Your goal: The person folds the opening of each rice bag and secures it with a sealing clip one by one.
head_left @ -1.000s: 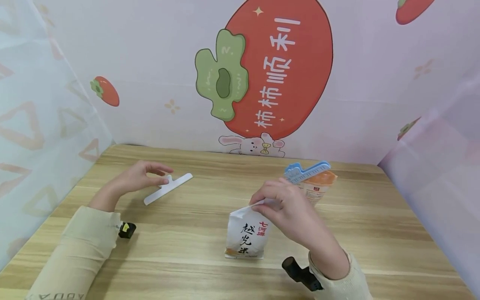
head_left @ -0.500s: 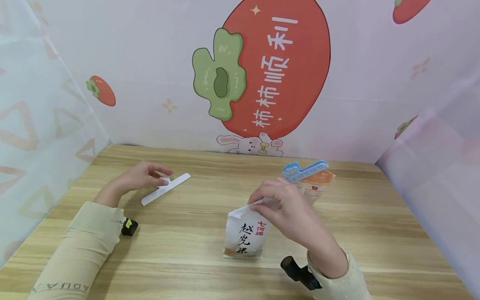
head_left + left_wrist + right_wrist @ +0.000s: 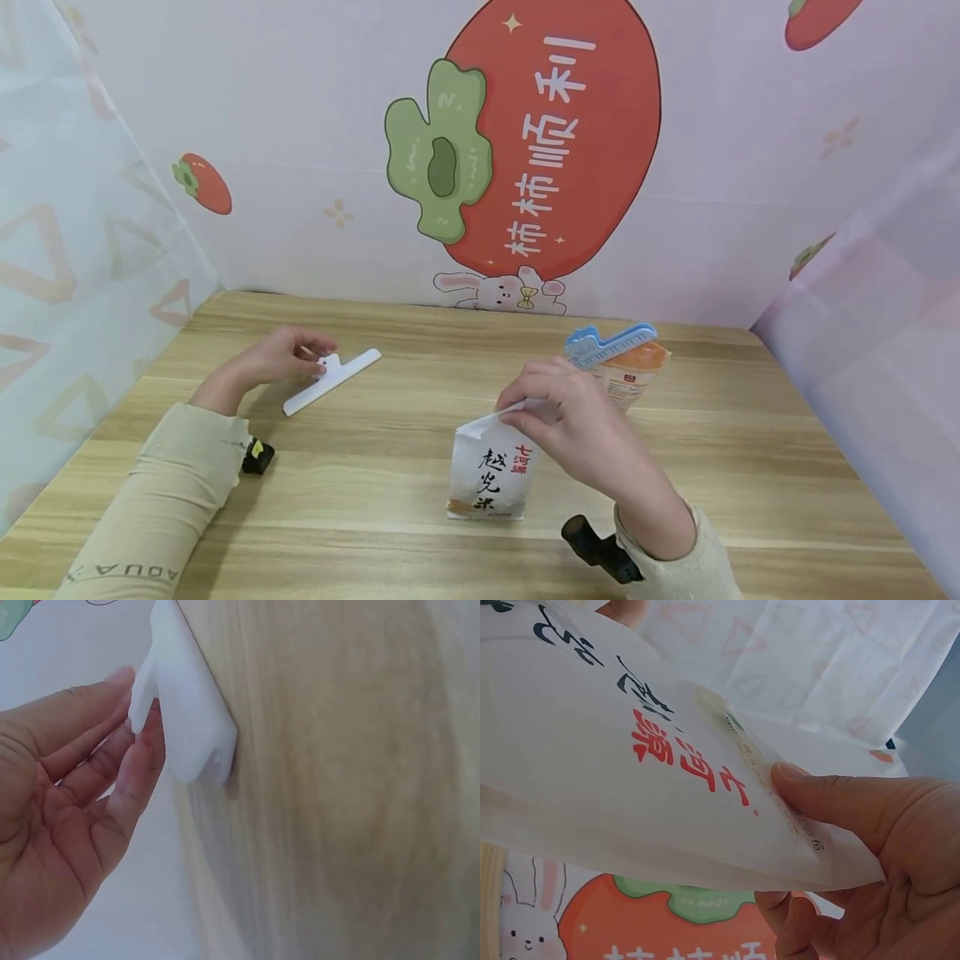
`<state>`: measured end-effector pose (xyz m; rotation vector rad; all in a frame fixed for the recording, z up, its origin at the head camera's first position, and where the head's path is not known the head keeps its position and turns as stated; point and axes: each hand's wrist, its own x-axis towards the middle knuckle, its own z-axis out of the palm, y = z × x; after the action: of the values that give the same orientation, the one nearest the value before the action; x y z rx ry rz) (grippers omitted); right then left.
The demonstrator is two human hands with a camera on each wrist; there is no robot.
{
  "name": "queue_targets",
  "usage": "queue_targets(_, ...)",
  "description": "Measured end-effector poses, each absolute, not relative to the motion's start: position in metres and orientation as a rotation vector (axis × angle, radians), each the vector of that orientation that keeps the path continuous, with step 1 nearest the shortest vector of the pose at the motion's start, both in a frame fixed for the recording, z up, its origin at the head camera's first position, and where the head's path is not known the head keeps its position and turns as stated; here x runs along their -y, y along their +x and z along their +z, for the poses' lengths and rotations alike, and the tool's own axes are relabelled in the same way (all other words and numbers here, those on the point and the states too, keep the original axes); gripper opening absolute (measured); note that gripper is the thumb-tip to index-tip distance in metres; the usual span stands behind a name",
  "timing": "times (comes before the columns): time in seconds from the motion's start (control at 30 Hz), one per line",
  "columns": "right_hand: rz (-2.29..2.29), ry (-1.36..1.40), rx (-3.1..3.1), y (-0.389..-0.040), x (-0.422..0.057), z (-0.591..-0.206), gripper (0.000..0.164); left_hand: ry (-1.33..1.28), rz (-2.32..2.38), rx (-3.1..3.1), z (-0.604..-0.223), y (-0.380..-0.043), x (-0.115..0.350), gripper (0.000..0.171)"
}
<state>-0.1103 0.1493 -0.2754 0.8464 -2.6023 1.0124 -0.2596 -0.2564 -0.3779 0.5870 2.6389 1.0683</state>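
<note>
- Nearest: cream left sleeve (image 3: 142,508) and right sleeve (image 3: 686,558), black device on each wrist; left sleeve has lettering.
- White bag (image 3: 491,479) with black and red characters, upright, base on wood-grain tabletop (image 3: 360,492).
- Right hand (image 3: 573,417) pinches that bag's top edge: thumb (image 3: 832,799) on the printed front, other fingers behind.
- Top edge slants, rising toward the right hand; part of it hidden by that hand.
- White clip (image 3: 341,381) left of the bag, well apart, set diagonally, far end to the right; on or just over the tabletop, cannot tell which.
- Left hand (image 3: 273,358) pinches the clip's handle between thumb and fingers; little finger hard to make out.
- Farther, behind the right hand and partly covered by it: orange and white bag (image 3: 637,367), blue clip (image 3: 611,344) across its top.
- Farthest: pale backdrop (image 3: 300,100) printed with red fruit, rabbit, white characters.
</note>
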Motion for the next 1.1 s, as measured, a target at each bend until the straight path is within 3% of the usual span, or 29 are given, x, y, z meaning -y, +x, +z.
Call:
queue_targets(0.8,1.023,0.853,2.596,-0.111,-0.15,-0.277,0.017,0.53,0.997,-2.629,-0.369,-0.254,0.249,0.025)
queue_targets(1.1,1.023,0.848,2.6,-0.111,-0.15,-0.277,0.017,0.521,0.933,-2.601,-0.36,-0.253,0.242,0.046)
